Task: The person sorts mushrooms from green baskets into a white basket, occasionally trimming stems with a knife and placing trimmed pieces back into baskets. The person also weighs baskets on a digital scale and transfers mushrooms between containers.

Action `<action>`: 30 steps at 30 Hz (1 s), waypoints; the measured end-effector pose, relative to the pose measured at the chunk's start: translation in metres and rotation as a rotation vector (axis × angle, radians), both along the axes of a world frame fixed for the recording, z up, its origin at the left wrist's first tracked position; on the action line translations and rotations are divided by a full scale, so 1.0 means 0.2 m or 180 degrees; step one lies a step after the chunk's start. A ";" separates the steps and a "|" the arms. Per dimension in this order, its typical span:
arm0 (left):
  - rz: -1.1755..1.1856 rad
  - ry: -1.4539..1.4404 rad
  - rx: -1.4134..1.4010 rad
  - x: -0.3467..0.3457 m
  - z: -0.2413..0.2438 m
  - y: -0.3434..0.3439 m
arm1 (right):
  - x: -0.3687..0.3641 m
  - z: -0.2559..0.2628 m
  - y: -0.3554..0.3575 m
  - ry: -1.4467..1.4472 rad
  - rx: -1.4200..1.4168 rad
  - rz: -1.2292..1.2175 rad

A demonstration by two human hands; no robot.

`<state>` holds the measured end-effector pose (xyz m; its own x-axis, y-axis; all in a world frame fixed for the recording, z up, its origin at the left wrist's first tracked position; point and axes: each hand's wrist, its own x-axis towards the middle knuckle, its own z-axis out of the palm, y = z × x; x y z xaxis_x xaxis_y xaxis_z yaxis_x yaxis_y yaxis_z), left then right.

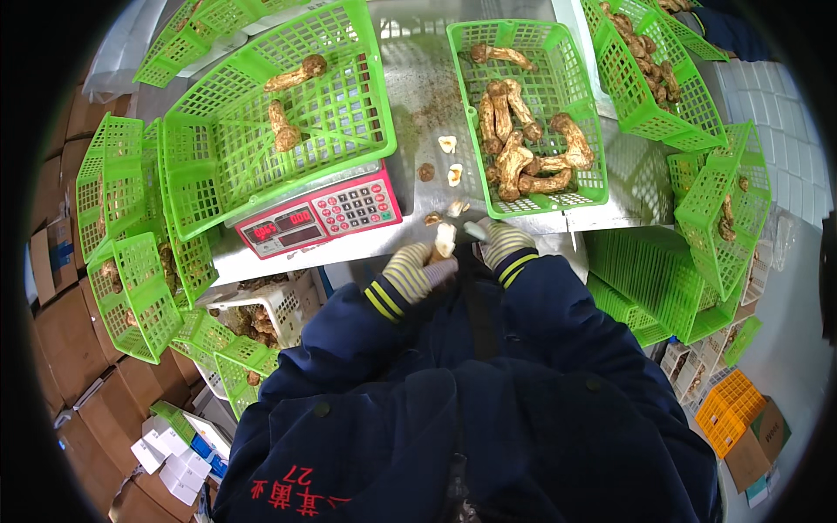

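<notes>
My left hand (416, 267), in a striped knit glove, is closed around a mushroom (445, 240) whose pale cut end points up. Close by on the right, my right hand (507, 242), gloved the same way, grips a knife with a short pale blade (475, 230). Cut mushroom pieces (455, 174) lie on the metal table (418, 118) beyond both hands. Whole brown mushrooms (513, 157) are heaped in a green plastic basket (463, 118) at the right. Another green basket (390, 131), holding two mushrooms, rests on a red digital scale (320, 212) at the left.
More green baskets (134, 294) with mushrooms stand at the far left, beside a white crate (288, 314). A green basket full of mushrooms (654, 98) sits at the upper right, near another person's dark sleeve (732, 33). Stacked green baskets (644, 281) are below the table's right edge.
</notes>
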<state>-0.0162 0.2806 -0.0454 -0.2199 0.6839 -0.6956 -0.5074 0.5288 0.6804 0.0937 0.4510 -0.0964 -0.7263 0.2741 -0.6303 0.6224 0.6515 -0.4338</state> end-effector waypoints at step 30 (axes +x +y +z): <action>0.0161 0.1928 0.0360 -0.02 -0.11 -0.03 | 0.02 0.06 -0.07 0.0169 -0.0186 -0.0609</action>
